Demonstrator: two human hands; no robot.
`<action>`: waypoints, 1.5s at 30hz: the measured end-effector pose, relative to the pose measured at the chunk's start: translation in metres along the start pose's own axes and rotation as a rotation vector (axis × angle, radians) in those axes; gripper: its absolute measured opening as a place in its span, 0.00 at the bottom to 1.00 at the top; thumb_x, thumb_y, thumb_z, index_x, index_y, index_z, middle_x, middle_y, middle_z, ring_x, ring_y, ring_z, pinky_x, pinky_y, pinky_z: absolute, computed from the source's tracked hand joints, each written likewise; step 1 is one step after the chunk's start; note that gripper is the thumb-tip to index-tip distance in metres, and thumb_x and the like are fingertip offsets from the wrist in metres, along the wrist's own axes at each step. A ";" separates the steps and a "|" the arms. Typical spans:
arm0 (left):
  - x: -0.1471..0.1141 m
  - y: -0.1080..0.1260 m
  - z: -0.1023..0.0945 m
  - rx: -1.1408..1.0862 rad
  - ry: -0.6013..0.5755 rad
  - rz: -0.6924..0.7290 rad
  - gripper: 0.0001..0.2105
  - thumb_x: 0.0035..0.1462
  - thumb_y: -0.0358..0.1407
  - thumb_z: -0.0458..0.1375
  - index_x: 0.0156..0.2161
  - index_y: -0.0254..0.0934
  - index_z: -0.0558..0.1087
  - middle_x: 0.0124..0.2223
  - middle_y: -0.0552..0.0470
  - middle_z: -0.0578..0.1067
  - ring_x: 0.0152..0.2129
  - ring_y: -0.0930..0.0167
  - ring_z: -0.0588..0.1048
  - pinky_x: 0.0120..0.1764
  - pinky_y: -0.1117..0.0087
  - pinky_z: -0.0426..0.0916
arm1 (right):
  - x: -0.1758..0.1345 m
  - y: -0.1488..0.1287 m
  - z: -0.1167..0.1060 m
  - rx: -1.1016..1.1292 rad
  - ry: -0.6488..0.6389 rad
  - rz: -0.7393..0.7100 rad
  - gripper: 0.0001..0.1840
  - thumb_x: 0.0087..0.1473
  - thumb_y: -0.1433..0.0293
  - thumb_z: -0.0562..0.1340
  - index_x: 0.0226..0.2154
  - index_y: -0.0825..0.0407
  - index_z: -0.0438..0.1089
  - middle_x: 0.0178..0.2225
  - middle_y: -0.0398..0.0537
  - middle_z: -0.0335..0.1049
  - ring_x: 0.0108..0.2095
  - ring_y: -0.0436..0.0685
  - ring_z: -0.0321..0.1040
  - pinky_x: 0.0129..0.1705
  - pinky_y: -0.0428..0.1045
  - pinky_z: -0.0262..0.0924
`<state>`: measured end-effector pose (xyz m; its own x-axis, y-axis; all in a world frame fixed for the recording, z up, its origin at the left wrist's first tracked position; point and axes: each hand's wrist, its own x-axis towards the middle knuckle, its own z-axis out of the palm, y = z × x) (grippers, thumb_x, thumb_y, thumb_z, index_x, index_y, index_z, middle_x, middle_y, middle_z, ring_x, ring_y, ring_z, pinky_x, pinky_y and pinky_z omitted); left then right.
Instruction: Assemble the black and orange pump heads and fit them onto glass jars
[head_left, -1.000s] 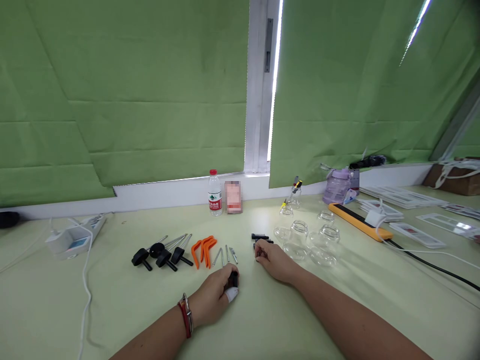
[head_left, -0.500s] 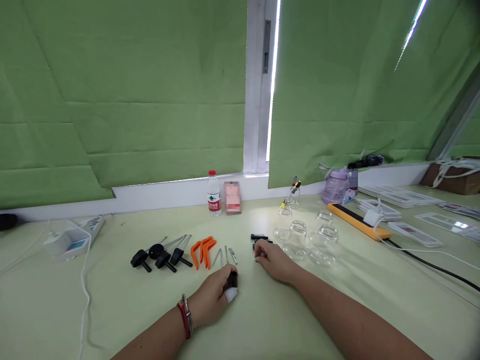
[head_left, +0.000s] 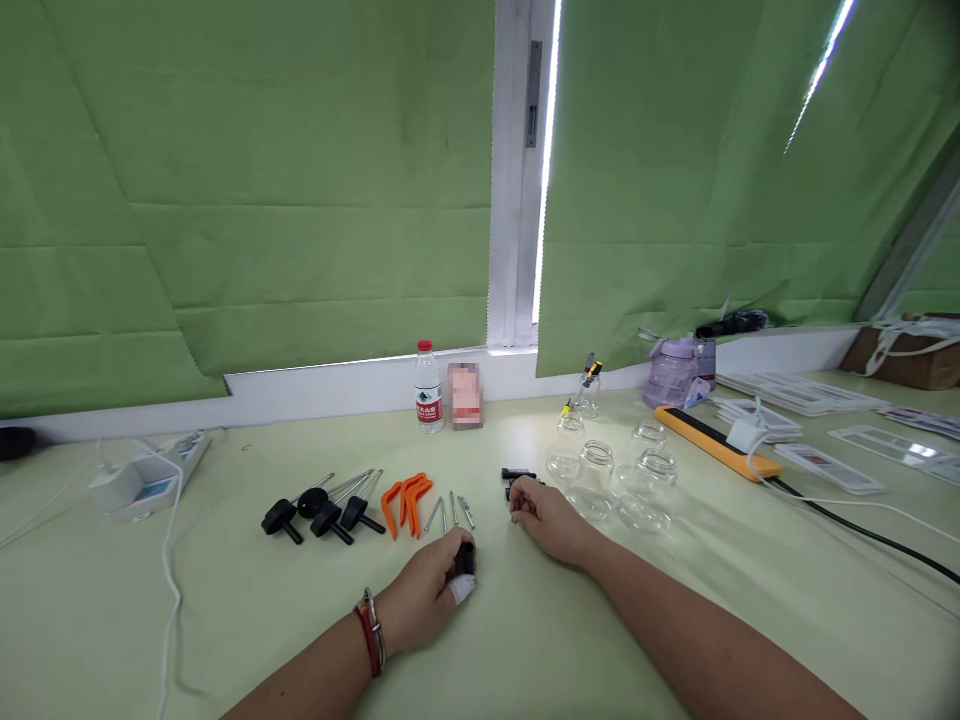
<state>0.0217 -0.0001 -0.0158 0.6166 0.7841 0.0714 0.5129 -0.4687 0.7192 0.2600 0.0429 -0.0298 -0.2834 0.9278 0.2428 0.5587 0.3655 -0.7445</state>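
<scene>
My left hand (head_left: 421, 598), a white wrap on its thumb, is closed around a small black part (head_left: 464, 560) just above the table. My right hand (head_left: 553, 524) rests on the table with its fingers curled together, and what they hold, if anything, is hidden. Just beyond those fingers lie black ribbed pieces (head_left: 518, 474), partly covered by the hand. Several thin metal pins (head_left: 453, 508) lie beyond my left hand. To their left are orange bent handles (head_left: 409, 500) and black round lids (head_left: 326, 518) with side arms and metal rods.
Several clear glass jars (head_left: 595, 480) stand right of my right hand. At the back are a water bottle (head_left: 428, 390) and a pink box (head_left: 466, 396). An orange power strip (head_left: 716, 443) lies right, a white one (head_left: 154, 480) with a cable left.
</scene>
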 end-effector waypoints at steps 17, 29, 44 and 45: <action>0.000 0.001 -0.001 -0.028 -0.013 -0.013 0.07 0.55 0.31 0.49 0.40 0.40 0.60 0.33 0.55 0.66 0.28 0.72 0.64 0.31 0.73 0.60 | -0.002 0.005 -0.008 -0.244 0.009 0.178 0.07 0.48 0.72 0.58 0.34 0.50 0.63 0.23 0.40 0.63 0.25 0.51 0.59 0.26 0.45 0.49; -0.001 0.002 0.000 -0.031 0.000 -0.020 0.07 0.54 0.32 0.50 0.39 0.39 0.61 0.34 0.53 0.68 0.29 0.71 0.65 0.32 0.72 0.61 | -0.003 -0.004 -0.001 -0.337 0.012 -0.027 0.08 0.50 0.72 0.58 0.30 0.49 0.73 0.34 0.47 0.67 0.35 0.55 0.64 0.35 0.48 0.55; 0.000 0.002 -0.001 -0.009 0.003 -0.003 0.06 0.54 0.31 0.50 0.38 0.40 0.60 0.32 0.55 0.66 0.27 0.72 0.63 0.30 0.73 0.60 | -0.002 -0.001 0.003 -0.358 -0.004 -0.038 0.09 0.51 0.73 0.57 0.25 0.50 0.72 0.33 0.47 0.67 0.34 0.55 0.65 0.34 0.48 0.55; 0.000 0.002 -0.001 -0.006 0.005 -0.003 0.05 0.54 0.31 0.50 0.38 0.40 0.60 0.32 0.55 0.66 0.27 0.72 0.63 0.30 0.73 0.60 | -0.002 -0.001 0.003 -0.361 -0.004 -0.038 0.09 0.50 0.74 0.57 0.25 0.50 0.72 0.33 0.47 0.67 0.34 0.55 0.65 0.34 0.48 0.55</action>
<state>0.0223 -0.0013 -0.0137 0.6116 0.7878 0.0728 0.5110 -0.4636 0.7239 0.2579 0.0405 -0.0312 -0.3121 0.9129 0.2631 0.7867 0.4036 -0.4671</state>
